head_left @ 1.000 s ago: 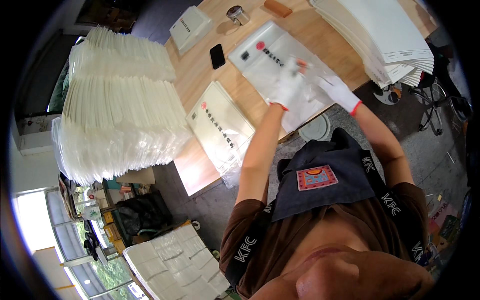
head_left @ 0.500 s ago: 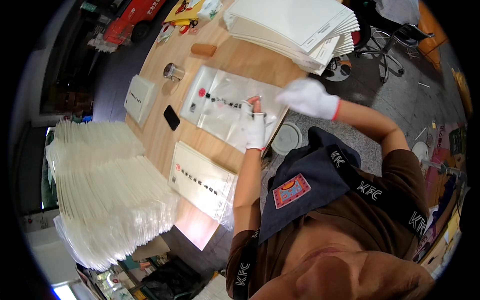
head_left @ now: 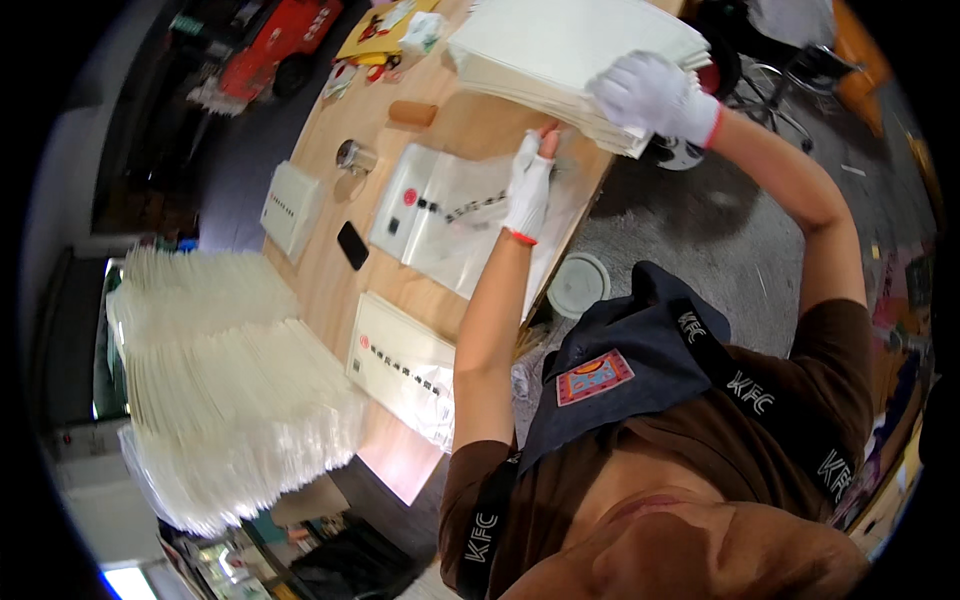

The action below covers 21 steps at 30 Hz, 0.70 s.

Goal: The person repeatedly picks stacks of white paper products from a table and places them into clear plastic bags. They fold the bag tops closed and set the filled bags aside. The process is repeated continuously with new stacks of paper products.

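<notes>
Wooden table (head_left: 325,280); right hand (head_left: 650,95) curled at paper stack (head_left: 540,50), seemingly picking, next needing clean separation; left hand (head_left: 530,187) over plastic bags (head_left: 450,235); both grips unclear.

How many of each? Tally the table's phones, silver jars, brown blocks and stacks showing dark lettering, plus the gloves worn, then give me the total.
Lettered stacks: 3
Gloves: 2
Phone: 1
Silver jar: 1
Brown block: 1
Total: 8
</notes>
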Available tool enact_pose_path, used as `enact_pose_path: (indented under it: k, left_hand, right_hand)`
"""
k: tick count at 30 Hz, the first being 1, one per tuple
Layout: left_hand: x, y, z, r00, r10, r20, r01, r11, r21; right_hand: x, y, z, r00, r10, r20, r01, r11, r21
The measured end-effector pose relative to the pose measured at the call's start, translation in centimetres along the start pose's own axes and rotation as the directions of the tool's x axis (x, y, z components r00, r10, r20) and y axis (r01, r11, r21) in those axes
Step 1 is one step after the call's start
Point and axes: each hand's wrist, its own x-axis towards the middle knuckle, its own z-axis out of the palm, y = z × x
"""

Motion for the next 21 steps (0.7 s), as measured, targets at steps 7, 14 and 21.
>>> enact_pose_path:
  k: [7,14,21]
  left_hand:
    - [-2.1,2.4,-2.9,0.988,-0.126,-0.085,0.121,0.991,-0.056]
    - [-8.4,6.3,-6.6,0.99,-0.136,-0.021,0.111,0.694,0.712]
    - [-11.8,0.1,1.5,0.955,0.23,0.187,-0.258,0.334,0.907]
  right_hand:
    - [-2.8,-6.2,-6.6,0.872,0.32,0.37,-0.445,0.833,0.329]
    - [-4.9,-9.6,0.2,0.572,0.445,0.689,-0.386,-0.595,0.705]
    - [-0.4,-14.7,0.6,0.533,0.664,0.524,-0.744,0.072,0.665]
